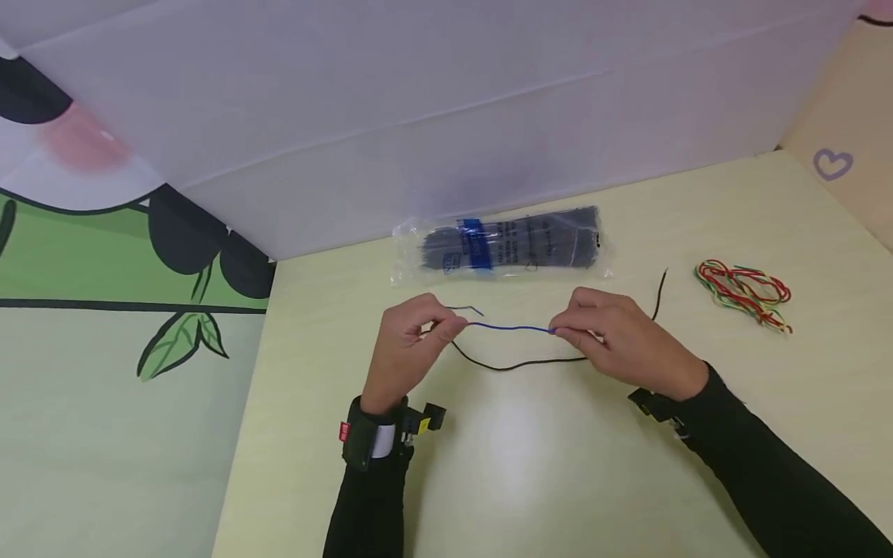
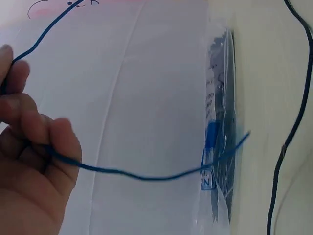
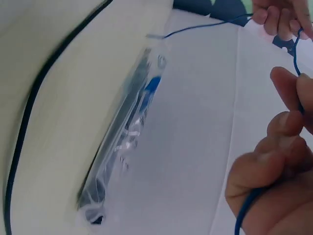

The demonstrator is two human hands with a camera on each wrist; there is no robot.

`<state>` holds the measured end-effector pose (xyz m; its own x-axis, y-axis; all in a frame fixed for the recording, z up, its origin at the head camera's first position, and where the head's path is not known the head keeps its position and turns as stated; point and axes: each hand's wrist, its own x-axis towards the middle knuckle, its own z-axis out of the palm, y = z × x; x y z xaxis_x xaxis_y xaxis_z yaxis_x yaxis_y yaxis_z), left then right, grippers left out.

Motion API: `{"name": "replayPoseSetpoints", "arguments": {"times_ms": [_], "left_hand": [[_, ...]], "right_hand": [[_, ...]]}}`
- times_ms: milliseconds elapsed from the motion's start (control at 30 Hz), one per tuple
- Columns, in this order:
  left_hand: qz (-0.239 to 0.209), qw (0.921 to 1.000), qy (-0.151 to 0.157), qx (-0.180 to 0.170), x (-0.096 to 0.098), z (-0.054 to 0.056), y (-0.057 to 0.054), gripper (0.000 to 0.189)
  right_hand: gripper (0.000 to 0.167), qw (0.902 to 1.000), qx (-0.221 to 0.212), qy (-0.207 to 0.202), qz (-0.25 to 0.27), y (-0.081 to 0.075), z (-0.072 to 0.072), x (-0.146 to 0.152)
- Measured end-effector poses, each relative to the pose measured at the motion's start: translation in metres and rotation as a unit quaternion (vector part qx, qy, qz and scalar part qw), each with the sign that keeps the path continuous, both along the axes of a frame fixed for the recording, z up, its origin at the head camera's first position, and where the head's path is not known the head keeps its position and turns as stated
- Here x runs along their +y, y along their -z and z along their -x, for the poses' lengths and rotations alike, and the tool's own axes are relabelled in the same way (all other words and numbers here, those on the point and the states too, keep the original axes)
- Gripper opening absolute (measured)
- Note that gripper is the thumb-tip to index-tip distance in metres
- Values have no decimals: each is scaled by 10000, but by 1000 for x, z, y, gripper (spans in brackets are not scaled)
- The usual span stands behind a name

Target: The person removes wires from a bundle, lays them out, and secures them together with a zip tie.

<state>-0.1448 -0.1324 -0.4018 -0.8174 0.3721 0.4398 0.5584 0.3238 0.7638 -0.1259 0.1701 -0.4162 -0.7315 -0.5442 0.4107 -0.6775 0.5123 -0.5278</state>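
Note:
A thin blue cord stretches between both hands above the table. My left hand pinches it between thumb and fingertips. From that hand a free tail of the blue cord curves away, seen in the left wrist view. My right hand pinches the cord's other side with thumb and forefinger. In the right wrist view more blue cord hangs out below that hand's curled fingers. Beneath the hands a black cord lies curved on the table, partly covered by the hands in the head view.
Behind the hands lies a clear plastic bag of dark, thin strips with a blue label. A looped bundle of red, green and yellow cords sits at the right. The pale table meets a white wall covering at the back.

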Motion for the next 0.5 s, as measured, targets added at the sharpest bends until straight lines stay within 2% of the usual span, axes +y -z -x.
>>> {"name": "replayPoseSetpoints", "arguments": {"times_ms": [67, 133, 200, 300, 367, 433, 500], "left_hand": [[486, 9983, -118, 299, 0, 0, 2, 9], [1051, 9922, -224, 632, 1, 1, 5, 10], [1593, 9818, -338, 980, 4, 2, 8, 15], [2180, 9654, -494, 1347, 7, 5, 12, 17], [2391, 9578, -599, 1476, 7, 7, 15, 18], [2432, 9559, -735, 1473, 5, 9, 19, 18], [2411, 9565, -830, 1418, 1, 12, 22, 19]], "right_hand": [[15, 9985, 348, 316, -286, 1, 1, 2], [10, 9951, 641, 586, -472, 3, 1, 4], [7, 9905, 906, 869, -558, 5, 3, 5], [8, 9771, 1410, 1449, -658, 9, 5, 9], [26, 9661, 1670, 1831, -724, 13, 7, 12], [47, 9557, 1869, 2132, -793, 16, 10, 17], [58, 9558, 1836, 2177, -736, 18, 12, 25]]}}
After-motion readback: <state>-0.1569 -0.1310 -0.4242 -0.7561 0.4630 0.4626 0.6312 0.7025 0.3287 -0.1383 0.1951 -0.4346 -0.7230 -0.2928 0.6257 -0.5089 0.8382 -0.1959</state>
